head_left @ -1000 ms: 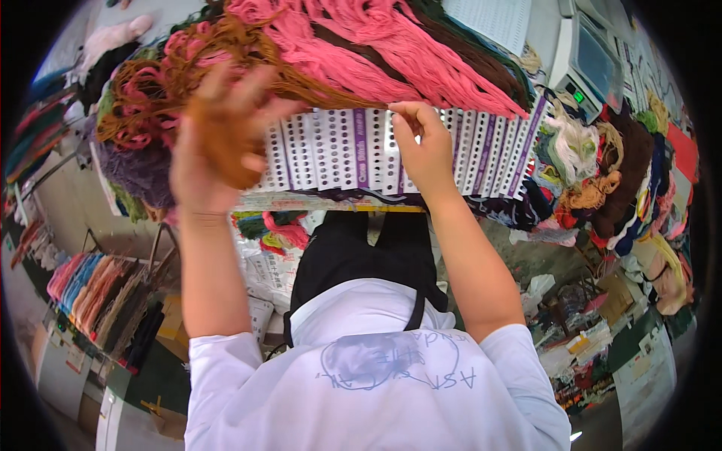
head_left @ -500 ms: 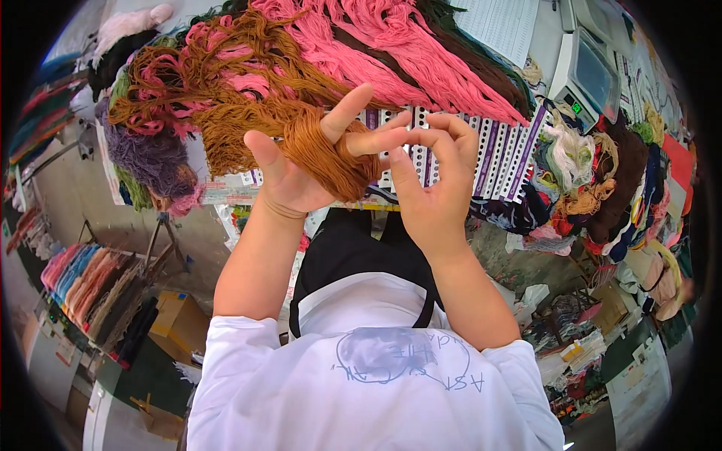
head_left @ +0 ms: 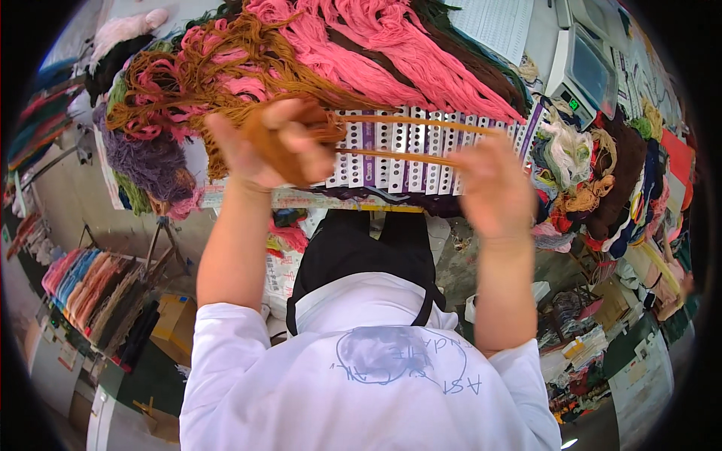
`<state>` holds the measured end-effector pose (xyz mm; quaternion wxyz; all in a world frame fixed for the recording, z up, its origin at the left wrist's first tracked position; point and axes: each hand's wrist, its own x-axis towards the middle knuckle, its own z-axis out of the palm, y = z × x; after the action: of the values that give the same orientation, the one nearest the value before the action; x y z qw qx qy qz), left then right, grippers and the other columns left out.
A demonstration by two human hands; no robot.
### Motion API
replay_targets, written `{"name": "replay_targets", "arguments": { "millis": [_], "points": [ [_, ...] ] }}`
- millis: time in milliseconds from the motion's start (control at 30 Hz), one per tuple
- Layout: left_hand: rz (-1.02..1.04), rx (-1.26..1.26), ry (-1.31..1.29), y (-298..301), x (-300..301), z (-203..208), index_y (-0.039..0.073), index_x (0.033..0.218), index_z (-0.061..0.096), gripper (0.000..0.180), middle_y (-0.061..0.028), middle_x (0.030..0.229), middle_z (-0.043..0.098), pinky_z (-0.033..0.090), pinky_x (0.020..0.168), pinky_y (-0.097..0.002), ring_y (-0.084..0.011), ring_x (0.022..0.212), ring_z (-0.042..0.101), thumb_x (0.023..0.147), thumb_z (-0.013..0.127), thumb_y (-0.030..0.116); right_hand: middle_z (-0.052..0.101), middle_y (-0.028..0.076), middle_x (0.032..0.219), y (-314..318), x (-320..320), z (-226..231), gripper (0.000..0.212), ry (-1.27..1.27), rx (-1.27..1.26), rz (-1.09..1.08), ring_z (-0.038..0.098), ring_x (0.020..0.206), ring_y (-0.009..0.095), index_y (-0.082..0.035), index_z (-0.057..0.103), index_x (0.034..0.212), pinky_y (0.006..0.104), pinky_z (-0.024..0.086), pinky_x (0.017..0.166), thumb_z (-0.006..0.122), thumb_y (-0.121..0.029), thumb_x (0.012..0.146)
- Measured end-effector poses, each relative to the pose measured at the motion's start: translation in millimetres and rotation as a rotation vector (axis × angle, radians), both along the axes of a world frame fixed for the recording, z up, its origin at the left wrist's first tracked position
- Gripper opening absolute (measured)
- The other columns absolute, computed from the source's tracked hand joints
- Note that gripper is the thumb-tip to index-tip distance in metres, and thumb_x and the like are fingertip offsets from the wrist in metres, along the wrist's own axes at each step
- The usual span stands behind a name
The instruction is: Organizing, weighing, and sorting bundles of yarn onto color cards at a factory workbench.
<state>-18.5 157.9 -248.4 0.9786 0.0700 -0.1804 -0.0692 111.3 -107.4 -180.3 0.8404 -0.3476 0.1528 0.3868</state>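
A thick skein of orange-brown yarn (head_left: 265,140) is looped around the fingers of my left hand (head_left: 250,169), whose thumb stands apart. From it, two thin brown strands (head_left: 406,155) run taut to the right across the cards. My right hand (head_left: 492,192) grips their far end with bent fingers, though motion blurs it. Beneath the strands lie white cards with rows of punched holes and purple stripes (head_left: 398,174). Behind my hands, long pink yarn (head_left: 361,56) and more loose brown yarn (head_left: 248,45) cover the table.
Purple-grey yarn (head_left: 147,154) hangs over the table's left edge. At the far right stands a scale (head_left: 579,75) with a lit display, near mixed yarn bundles (head_left: 564,154). A printed sheet (head_left: 492,26) lies at the back. A rack of coloured skeins (head_left: 94,297) stands lower left.
My hands have moved apart: the left went left with the skein, the right swung right. Two strands now stretch between them, where before the right fingers were close to the skein.
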Motion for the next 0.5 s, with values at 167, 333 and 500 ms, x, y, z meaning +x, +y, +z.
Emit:
{"name": "replay_targets", "arguments": {
  "millis": [167, 333, 500],
  "points": [
    [0.427, 0.014, 0.440, 113, -68, 22, 0.004, 0.102, 0.053, 0.030, -0.0025, 0.077, 0.049, 0.038, 0.053, -0.0234, -0.0081, 0.057, 0.048, 0.087, 0.061, 0.028, 0.039, -0.002, 0.057, -249, 111, 74, 0.006, -0.270, -0.323, -0.537, 0.043, 0.055, 0.010, 0.000, 0.050, 0.088, 0.0262, 0.040, 0.059, 0.048, -0.005, 0.090],
    [0.697, 0.133, 0.708, 112, -66, 17, 0.003, 0.101, 0.054, 0.022, -0.0003, 0.081, 0.050, 0.037, 0.051, -0.0209, -0.0060, 0.054, 0.041, 0.089, 0.056, 0.022, 0.043, -0.005, 0.064, -298, 109, 95, 0.025, -0.622, -0.939, -0.590, 0.037, 0.052, 0.003, 0.003, 0.056, 0.109, 0.0161, 0.028, 0.045, 0.055, -0.012, 0.088],
    [0.085, 0.530, 1.120, -29, 31, -44, 0.005, 0.117, 0.056, 0.035, 0.0087, 0.068, 0.047, 0.024, 0.038, -0.0131, 0.0013, 0.046, 0.030, 0.088, 0.058, 0.024, 0.066, 0.005, 0.096, -101, 53, -42, 0.026, -0.645, -1.284, 0.238, 0.060, 0.083, 0.013, -0.004, 0.065, 0.106, 0.0247, 0.045, 0.075, 0.053, -0.018, 0.088]
  ]
}}
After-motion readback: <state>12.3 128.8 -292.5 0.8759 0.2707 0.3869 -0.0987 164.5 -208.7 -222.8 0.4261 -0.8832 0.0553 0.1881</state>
